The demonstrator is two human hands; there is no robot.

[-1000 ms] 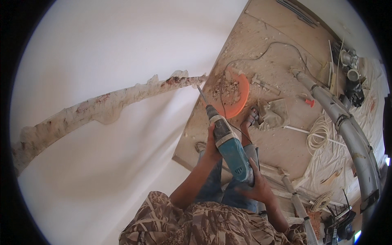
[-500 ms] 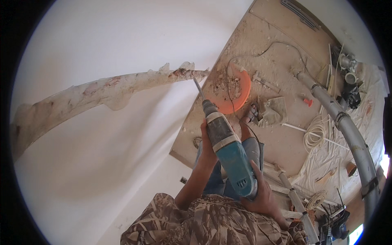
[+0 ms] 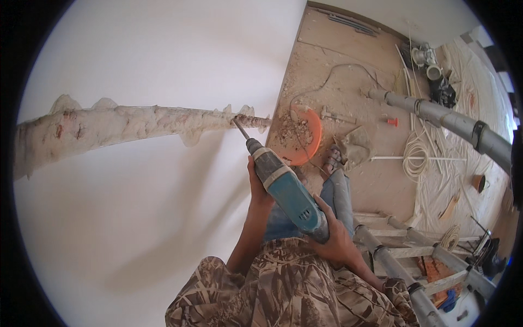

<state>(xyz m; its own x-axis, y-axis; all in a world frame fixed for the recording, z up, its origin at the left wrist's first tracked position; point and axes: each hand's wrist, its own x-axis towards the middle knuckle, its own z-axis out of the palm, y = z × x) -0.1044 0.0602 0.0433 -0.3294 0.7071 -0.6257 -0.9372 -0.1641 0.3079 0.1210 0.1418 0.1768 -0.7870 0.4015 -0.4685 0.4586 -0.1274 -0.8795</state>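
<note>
The rough groove (image 3: 136,124) in the white wall (image 3: 136,60) calls, I judge, for the bit (image 3: 241,129) kept steady within its edges, both arms bracing. The left hand (image 3: 259,186) has its fingers clamped around the front of the teal drill (image 3: 291,196), angled toward the groove; the right hand (image 3: 333,240) closes on its rear, fingers partly hidden.

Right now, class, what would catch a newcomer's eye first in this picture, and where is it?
First comes the teal power drill in the middle of the view, with the left fingers at its front and the right fingers at its rear. Its bit points at a long, rough groove running across the white wall on the left. Beyond the drill, on the dusty floor, a bright orange basin holds rubble.
</note>
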